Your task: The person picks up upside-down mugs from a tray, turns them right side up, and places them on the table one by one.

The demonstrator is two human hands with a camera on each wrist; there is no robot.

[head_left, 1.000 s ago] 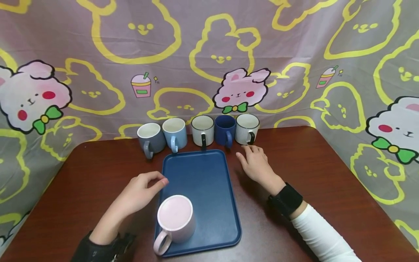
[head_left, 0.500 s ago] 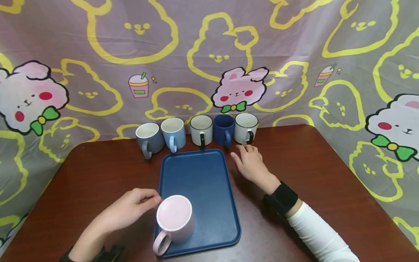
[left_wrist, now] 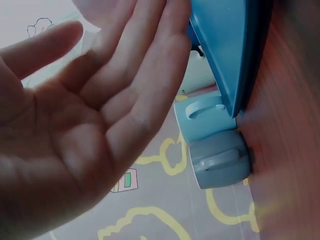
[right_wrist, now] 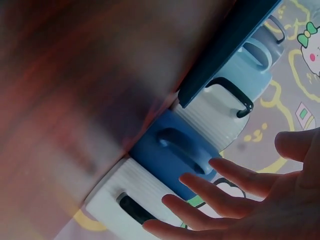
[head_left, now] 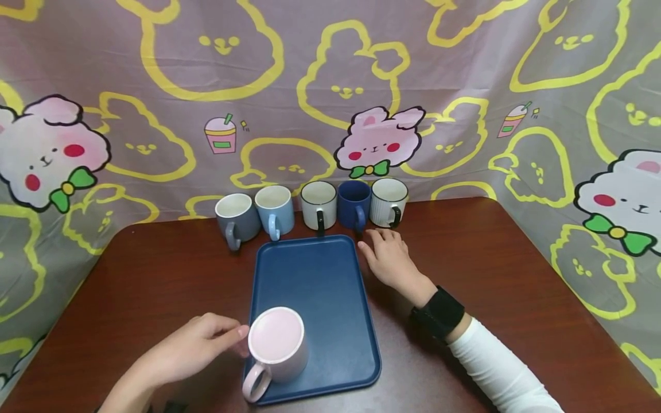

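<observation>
A pink mug (head_left: 277,344) stands upright at the near left corner of a dark blue tray (head_left: 330,287), its handle turned toward the near left. My left hand (head_left: 198,347) is just left of this mug, fingertips at its side; whether they touch it I cannot tell. In the left wrist view the fingers (left_wrist: 145,70) are fairly straight. My right hand (head_left: 389,261) hovers in front of the navy mug (head_left: 354,203) and the white ribbed mug with a black handle (head_left: 388,203). Its fingers (right_wrist: 215,195) are spread and hold nothing.
Along the back edge of the brown table (head_left: 170,269) stand a grey mug (head_left: 237,221), a light blue mug (head_left: 275,211) and another white mug with a black handle (head_left: 318,206). A patterned cloth (head_left: 289,115) hangs behind them.
My left hand has come nearer, down along the tray's left side to the pink mug. My right hand has shifted slightly left. The mugs and tray have stayed put.
</observation>
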